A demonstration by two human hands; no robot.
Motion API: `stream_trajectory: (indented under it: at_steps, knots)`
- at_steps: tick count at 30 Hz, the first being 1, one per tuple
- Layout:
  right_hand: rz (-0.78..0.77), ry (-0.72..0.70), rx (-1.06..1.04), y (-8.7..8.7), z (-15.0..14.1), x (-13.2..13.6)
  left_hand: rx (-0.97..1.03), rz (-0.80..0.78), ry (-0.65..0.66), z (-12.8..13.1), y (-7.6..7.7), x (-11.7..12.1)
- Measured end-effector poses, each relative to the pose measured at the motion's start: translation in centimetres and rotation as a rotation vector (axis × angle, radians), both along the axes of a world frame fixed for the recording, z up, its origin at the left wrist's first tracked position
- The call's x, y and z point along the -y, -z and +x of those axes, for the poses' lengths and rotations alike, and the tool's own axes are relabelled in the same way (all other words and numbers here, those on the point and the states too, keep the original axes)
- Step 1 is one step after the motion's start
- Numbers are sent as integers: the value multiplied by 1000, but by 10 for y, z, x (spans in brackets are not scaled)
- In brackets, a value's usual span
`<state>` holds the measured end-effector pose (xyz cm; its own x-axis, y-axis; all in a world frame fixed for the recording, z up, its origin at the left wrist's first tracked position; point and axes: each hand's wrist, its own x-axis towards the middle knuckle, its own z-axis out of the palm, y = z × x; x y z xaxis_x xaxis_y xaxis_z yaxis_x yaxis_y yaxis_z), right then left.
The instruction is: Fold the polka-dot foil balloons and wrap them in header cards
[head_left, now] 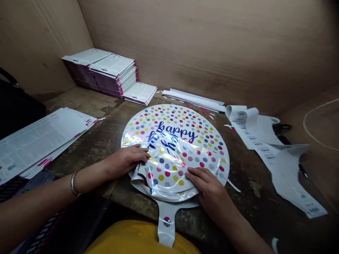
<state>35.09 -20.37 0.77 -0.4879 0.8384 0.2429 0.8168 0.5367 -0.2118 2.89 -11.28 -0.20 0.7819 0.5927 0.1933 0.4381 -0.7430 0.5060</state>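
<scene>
A flat round foil balloon (pixel 182 137), white with coloured dots and blue "happy" lettering, lies on the worn table (pixel 111 134) in front of me, several stacked together. Its neck (pixel 166 225) hangs over the near edge. My left hand (pixel 127 160) grips the left rim of the top balloon, fingers curled over a raised, buckled fold. My right hand (pixel 209 188) lies on the lower right part, fingers stretched flat and pressing the foil down.
Stacks of printed cards (pixel 106 70) stand at the back left, with more sheets (pixel 39 137) spread at the left. White strips (pixel 193 98) lie at the back. Barcode label sheets (pixel 267 144) and scissors (pixel 282 127) lie at the right. Cardboard walls enclose the table.
</scene>
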Motion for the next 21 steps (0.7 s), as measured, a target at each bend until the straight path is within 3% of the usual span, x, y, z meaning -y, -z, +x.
stream_trajectory:
  at_steps: [11, 14, 18, 21]
  knots:
    - [51, 25, -24, -7, 6, -1, -66, 151, 34, -2, 4, 2]
    - [-10, 29, -99, -9, 12, -6, -65, 117, 24, 4, 3, 6]
    - [-148, 75, -281, -7, 14, -13, -10, 21, -151, 13, -5, 9]
    - [-278, 239, -349, -10, 9, -22, -27, -25, -381, 21, -11, 7]
